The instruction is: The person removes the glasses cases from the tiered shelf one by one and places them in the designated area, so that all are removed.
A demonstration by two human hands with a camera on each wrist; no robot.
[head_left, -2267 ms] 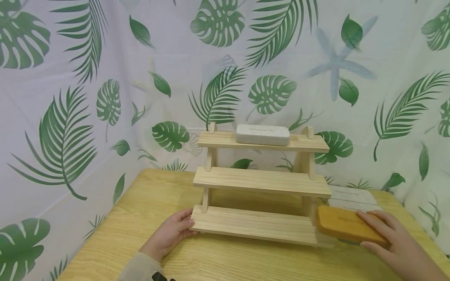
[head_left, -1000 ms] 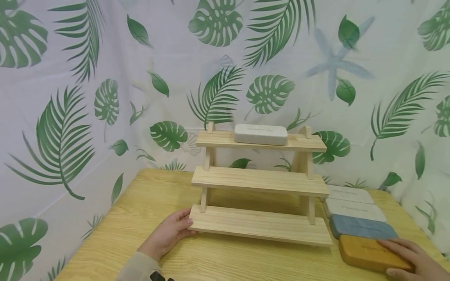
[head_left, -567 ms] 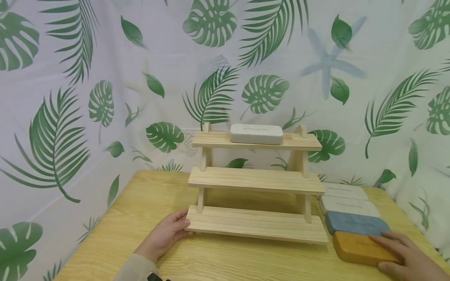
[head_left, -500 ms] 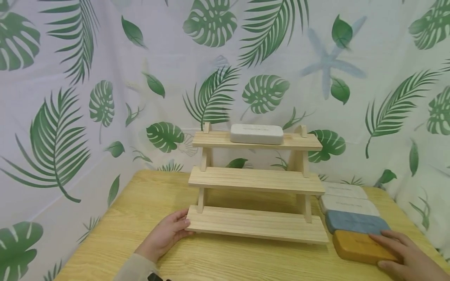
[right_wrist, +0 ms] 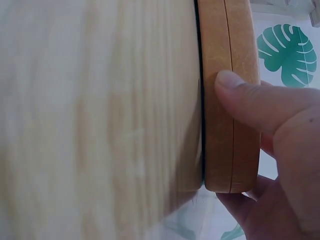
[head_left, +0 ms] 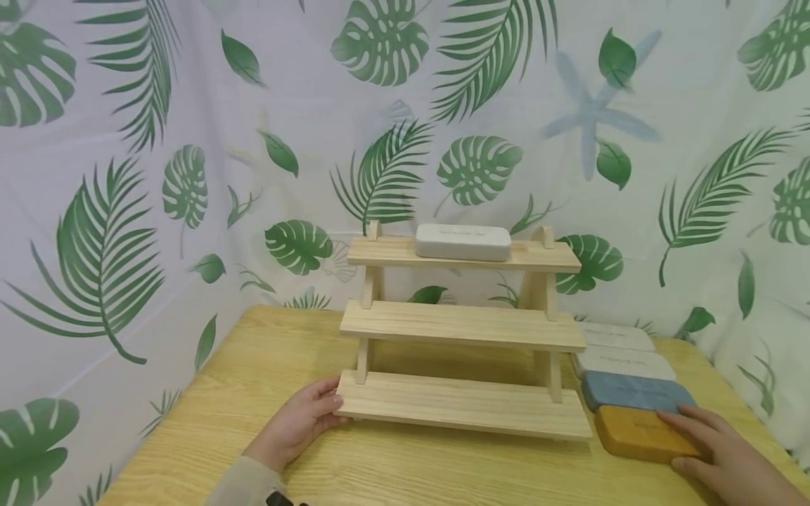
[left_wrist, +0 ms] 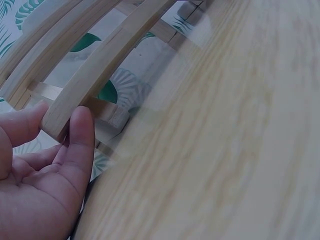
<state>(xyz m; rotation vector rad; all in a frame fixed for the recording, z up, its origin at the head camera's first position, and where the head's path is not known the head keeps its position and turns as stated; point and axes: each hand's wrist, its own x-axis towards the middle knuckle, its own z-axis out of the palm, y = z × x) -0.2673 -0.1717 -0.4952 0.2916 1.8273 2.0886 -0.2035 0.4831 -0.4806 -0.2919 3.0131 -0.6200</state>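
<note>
In the head view, an orange glasses case [head_left: 645,433] lies flat on the table, at the front of a row. My right hand [head_left: 728,446] lies over its right end, fingers on the lid. The right wrist view shows the thumb [right_wrist: 230,80] pressed on the case's [right_wrist: 220,145] seamed side. A blue case [head_left: 635,391] lies right behind it. My left hand [head_left: 300,422] pinches the left end of the bottom board of a three-tier wooden stand [head_left: 462,404]. In the left wrist view, thumb and fingers grip the board's [left_wrist: 95,75] corner.
A white case [head_left: 463,242] sits on the stand's top shelf. Two pale cases [head_left: 626,362] lie behind the blue one, beside the stand's right end. A leaf-printed cloth [head_left: 285,176] hangs behind the wooden table [head_left: 266,351].
My right hand has lowered the orange case from above the row to the table before the blue one. Lately the row has slid slightly back. My left hand keeps its grip on the stand.
</note>
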